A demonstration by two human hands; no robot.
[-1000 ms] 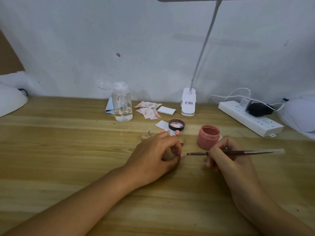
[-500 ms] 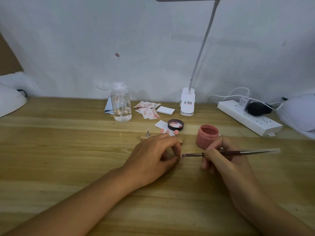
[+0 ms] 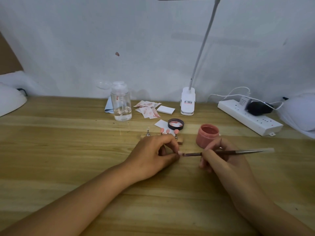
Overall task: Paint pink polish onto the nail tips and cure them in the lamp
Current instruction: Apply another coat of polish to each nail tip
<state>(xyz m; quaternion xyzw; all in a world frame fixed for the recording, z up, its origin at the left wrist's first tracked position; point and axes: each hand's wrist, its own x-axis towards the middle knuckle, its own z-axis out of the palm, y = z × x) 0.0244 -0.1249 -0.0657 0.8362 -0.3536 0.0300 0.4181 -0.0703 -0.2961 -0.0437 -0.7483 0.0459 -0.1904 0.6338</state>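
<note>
Pink bristles of the brush (image 3: 235, 152) pinched in your right hand (image 3: 219, 160) have just slid leftward onto what looks, small as it is, like the nail tip (image 3: 180, 152) pinched in your left hand (image 3: 153, 154) in front of the stand (image 3: 180, 142), so you're mid-coat; curing waits.
</note>
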